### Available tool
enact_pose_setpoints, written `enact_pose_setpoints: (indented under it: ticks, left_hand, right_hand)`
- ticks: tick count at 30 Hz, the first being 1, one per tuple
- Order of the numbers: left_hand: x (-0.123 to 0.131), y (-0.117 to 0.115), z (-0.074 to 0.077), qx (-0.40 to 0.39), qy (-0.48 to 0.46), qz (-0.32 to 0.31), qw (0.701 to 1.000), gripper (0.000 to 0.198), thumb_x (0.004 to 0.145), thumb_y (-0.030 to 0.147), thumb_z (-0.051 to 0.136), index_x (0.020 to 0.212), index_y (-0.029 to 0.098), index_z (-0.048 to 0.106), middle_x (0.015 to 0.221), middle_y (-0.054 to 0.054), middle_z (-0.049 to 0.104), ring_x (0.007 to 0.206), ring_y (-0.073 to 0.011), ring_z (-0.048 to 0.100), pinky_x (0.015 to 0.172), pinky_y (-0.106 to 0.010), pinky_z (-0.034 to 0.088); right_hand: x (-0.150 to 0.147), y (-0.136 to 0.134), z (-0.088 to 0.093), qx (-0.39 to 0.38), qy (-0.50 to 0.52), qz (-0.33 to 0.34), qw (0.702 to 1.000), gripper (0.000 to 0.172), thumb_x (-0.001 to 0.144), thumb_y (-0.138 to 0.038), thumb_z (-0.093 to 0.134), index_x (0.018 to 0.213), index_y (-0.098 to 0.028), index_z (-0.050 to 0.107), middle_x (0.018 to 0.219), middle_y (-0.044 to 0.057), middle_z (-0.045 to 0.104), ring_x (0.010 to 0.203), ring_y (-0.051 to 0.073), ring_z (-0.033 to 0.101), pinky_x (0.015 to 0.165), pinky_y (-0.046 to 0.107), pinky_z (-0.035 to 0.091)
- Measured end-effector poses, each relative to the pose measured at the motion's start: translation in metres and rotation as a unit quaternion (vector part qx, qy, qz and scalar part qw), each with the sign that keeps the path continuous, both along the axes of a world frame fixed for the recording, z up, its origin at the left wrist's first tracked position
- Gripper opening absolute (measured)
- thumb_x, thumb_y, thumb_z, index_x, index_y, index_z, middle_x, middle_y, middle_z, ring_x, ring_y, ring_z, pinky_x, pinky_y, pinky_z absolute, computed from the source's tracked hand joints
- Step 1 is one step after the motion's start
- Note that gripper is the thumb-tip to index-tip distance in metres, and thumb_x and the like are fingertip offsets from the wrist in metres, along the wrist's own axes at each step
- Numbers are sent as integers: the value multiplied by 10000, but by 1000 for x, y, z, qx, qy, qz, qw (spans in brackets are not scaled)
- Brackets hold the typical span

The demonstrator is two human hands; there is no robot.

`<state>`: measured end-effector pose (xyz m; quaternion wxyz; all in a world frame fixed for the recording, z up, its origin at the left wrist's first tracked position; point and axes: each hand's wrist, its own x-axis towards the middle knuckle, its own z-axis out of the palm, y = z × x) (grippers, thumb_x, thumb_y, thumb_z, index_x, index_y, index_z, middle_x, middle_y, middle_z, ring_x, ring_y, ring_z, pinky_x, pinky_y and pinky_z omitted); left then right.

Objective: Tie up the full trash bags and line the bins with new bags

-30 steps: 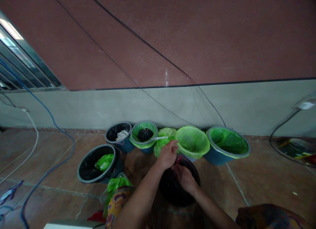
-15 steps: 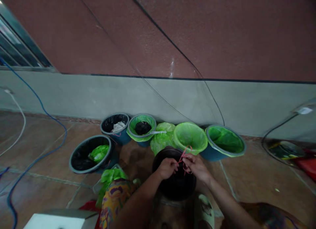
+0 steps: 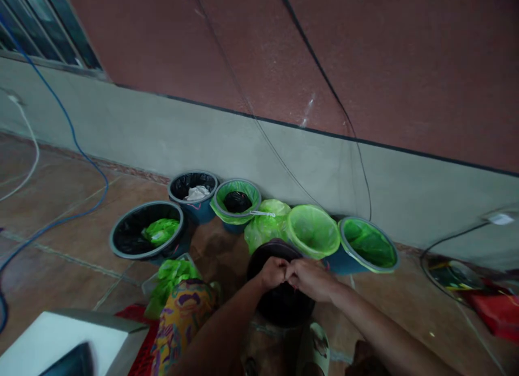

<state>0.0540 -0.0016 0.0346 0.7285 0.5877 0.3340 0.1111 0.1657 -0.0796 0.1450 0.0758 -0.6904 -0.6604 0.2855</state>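
My left hand (image 3: 272, 272) and my right hand (image 3: 308, 277) meet knuckle to knuckle above a black-lined bin (image 3: 279, 303) on the floor in front of me. Both hands are closed in a pinch. A bit of red string shows between the fingers, mostly hidden by them. Behind the black bin stands a bin with a light green liner (image 3: 313, 232), and a loose green bag (image 3: 263, 227) lies to its left.
Along the wall stand more bins: a green-lined one (image 3: 368, 245) at the right, one holding a black bag (image 3: 237, 200), one holding white paper (image 3: 195, 189), and a large black-lined one (image 3: 146, 236). Blue and white cables (image 3: 81, 149) trail over the tiled floor at left. A white box (image 3: 60, 341) sits near left.
My hands have drawn together over the black bin and closed tight; the red string loop that stood above them half a second ago is now hidden. The view has tilted left and down.
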Motion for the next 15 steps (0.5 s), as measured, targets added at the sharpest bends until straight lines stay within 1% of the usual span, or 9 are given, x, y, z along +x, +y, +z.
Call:
enact_pose_setpoints:
  ticks: [1,2,4,6,8,11,13,15]
  left_hand:
    - [-2,0,-1,6,-7,-14,1000,126,715,179,612,602,139,651,483,53,506,483,-69,431,517,-213,326]
    - [-4,-1,-1,4,-14,-25,1000,134,702,183,616,578,139,641,471,55,488,486,-70,426,528,-216,337]
    - [-8,-1,-2,-24,-31,-35,999,122,697,203,610,618,135,673,480,59,476,499,-73,430,561,-225,378]
    - [-9,-2,-2,-63,-51,-36,996,134,690,223,619,697,128,714,513,57,489,521,-73,435,584,-234,396]
    - [-10,-3,-2,-87,-72,-40,993,150,670,239,658,731,120,726,546,50,512,545,-72,442,588,-234,378]
    - [-9,-4,-3,-80,-85,-46,992,192,695,310,687,694,119,706,539,45,518,541,-71,434,575,-238,345]
    - [-8,-3,-4,-63,-72,-37,995,275,743,385,668,658,124,679,509,46,503,517,-70,419,566,-244,335]
    - [-7,-2,-5,-56,-57,-16,997,338,769,443,651,647,128,662,495,47,496,501,-72,415,560,-247,332]
  right_hand:
    - [2,16,0,-24,29,-4,999,215,733,-116,537,638,-199,711,681,32,707,698,166,644,670,267,433]
    - [5,30,-3,-45,68,-23,996,195,721,-134,545,629,-195,705,615,17,678,614,151,613,621,264,423]
    - [13,52,-13,-83,157,-107,978,145,701,-175,560,643,-185,693,528,-11,617,507,125,549,543,253,404]
    - [19,63,-26,-101,238,-183,949,95,666,-203,592,677,-175,682,510,-27,591,480,111,528,512,238,405]
    - [22,65,-37,-97,302,-213,924,107,620,-219,636,706,-168,673,521,-33,590,481,102,526,510,232,414]
    - [24,60,-48,-59,350,-236,904,197,606,-275,682,768,-164,668,564,-31,603,482,101,526,525,251,440]
    - [24,54,-51,-17,330,-270,904,240,647,-327,679,825,-167,667,633,-12,640,530,122,566,568,278,477]
    - [25,43,-53,36,263,-292,919,254,714,-369,651,880,-177,673,760,31,701,666,166,639,661,311,515]
